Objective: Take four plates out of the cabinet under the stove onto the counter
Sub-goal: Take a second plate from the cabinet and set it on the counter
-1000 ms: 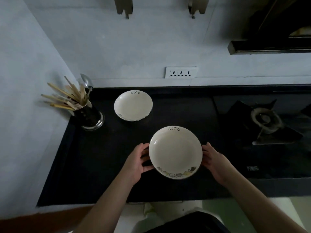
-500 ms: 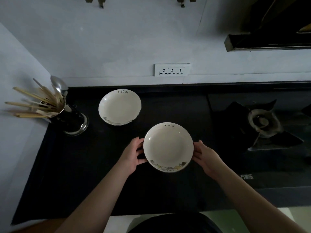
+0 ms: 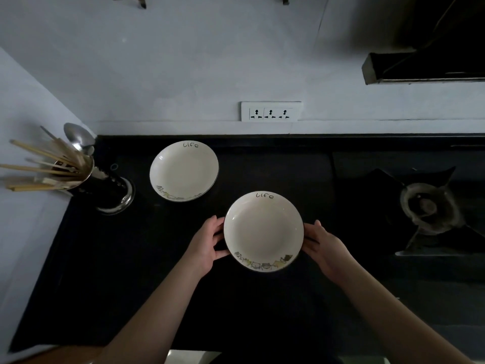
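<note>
The dark bench [image 3: 131, 285] lies bare along its near edge and left side. Two plates: one [image 3: 183, 170] near the back edge, the other plate [image 3: 263, 231] mid-bench, gripped at its rim by left hand [image 3: 206, 244] and right hand [image 3: 326, 248] fingers

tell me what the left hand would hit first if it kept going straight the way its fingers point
The left hand points right, its fingers already on the near plate, so that plate comes first. Beyond it lies the right hand on the opposite rim.
</note>
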{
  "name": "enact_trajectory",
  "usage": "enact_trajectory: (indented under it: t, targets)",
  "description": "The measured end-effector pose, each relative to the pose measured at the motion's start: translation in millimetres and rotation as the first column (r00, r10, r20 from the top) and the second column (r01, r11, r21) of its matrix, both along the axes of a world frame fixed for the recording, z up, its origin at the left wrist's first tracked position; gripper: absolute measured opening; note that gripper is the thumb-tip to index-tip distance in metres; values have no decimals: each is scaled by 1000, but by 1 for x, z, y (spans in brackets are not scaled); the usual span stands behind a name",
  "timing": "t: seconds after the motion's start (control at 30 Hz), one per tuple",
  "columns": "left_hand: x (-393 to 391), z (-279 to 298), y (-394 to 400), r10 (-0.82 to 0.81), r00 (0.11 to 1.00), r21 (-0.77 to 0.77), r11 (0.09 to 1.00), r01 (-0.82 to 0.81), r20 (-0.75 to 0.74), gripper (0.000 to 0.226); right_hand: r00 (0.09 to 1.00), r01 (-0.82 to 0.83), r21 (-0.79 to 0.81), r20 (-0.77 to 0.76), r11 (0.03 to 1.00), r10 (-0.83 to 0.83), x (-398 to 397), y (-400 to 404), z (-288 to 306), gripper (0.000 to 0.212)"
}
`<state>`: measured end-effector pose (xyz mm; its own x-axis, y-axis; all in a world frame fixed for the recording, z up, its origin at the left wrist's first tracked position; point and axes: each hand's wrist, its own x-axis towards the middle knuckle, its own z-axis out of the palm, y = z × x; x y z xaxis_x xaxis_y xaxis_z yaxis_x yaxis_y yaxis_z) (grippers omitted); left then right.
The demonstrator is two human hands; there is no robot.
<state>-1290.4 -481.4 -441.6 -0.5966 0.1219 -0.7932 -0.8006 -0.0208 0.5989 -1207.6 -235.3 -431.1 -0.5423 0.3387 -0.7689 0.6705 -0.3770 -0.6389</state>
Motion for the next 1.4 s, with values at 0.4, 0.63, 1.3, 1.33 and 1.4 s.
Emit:
enact_trajectory:
  t: [0.4, 0.63, 1.3, 1.33, 1.4]
  targets:
    - [-47, -5, 26, 105, 993, 62, 993, -102, -49, 53, 995, 74, -68, -63, 995, -78, -61, 25, 0, 51]
    - [-77, -6, 45, 108, 991, 80, 992, -102, -81, 52, 990, 100, -78, -97, 992, -107, -89, 38, -4, 53]
    - [-118, -12, 75, 89, 987, 147, 987, -69, -133, 52, 966, 173, -120, -176, 978, -192, -132, 63, -5, 55]
    - [-118, -12, 76, 85, 987, 146, 987, -64, -138, 52, 965, 174, -120, -176, 977, -194, -133, 64, -6, 55]
    - [-118, -11, 78, 81, 986, 146, 988, -59, -145, 52, 964, 172, -122, -183, 977, -193, -135, 65, -6, 54]
